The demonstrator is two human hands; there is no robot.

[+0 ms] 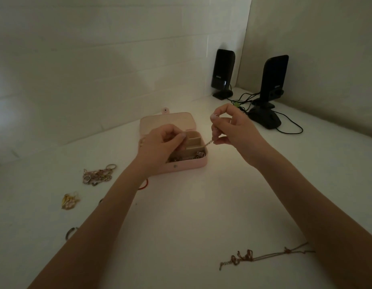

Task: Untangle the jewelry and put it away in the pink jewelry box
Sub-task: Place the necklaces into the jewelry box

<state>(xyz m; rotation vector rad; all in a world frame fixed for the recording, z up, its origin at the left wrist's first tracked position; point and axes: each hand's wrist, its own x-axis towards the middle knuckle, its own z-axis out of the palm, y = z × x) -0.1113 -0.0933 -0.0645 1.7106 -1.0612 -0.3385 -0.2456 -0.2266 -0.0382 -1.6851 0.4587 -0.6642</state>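
The pink jewelry box (187,166) stands open on the white table, lid folded back, with beads and chains in its front compartment. A thin silver chain (208,142) stretches over the box between my hands. My left hand (162,147) hovers over the box's left half and pinches one end. My right hand (233,127), just right of the box and a little higher, pinches the other end. A tangled pile of rings and chains (97,174) lies left of the box.
A gold piece (69,201), a dark ring (70,233) and a red cord (144,184) lie near my left forearm. A brown cord bracelet (256,256) lies by my right forearm. Two black speakers (222,74) (272,88) with cables stand in the back right corner.
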